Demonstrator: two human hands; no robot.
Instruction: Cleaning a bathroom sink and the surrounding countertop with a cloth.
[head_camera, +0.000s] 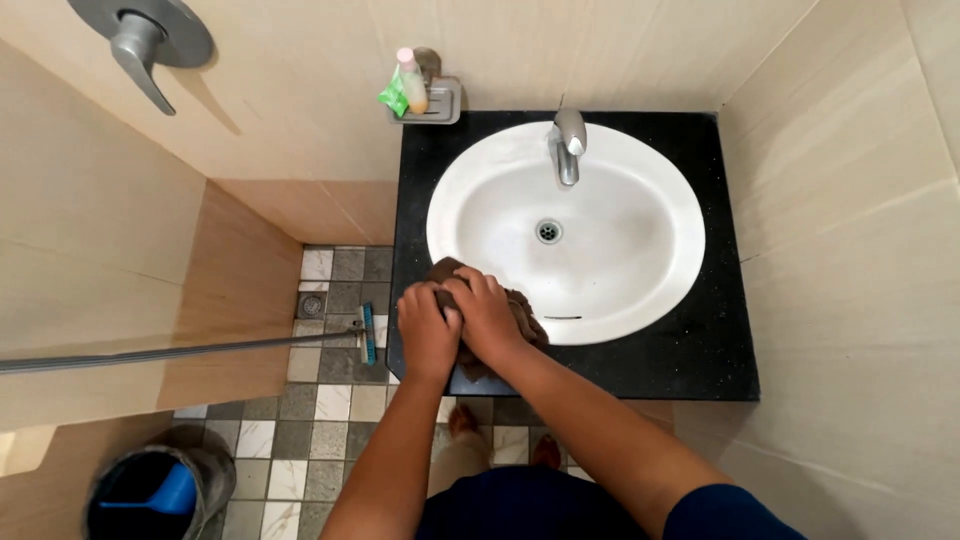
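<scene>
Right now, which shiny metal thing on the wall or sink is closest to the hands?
The sink faucet. It stands on the white basin's far rim, above the hands pressing the brown cloth; the shower lever handle is farther, upper left.

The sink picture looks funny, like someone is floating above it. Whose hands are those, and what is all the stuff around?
The camera sits on a person's head and looks straight down, so you see their own arms from above. Both hands press on a crumpled brown cloth at the near rim of the oval white sink: the left hand beside the right hand. The sink sits in a black stone counter and has a silver tap. On the wall is a small metal rack with bottles. Down on the tiled floor lie a long-handled blue brush and a grey bucket.
</scene>
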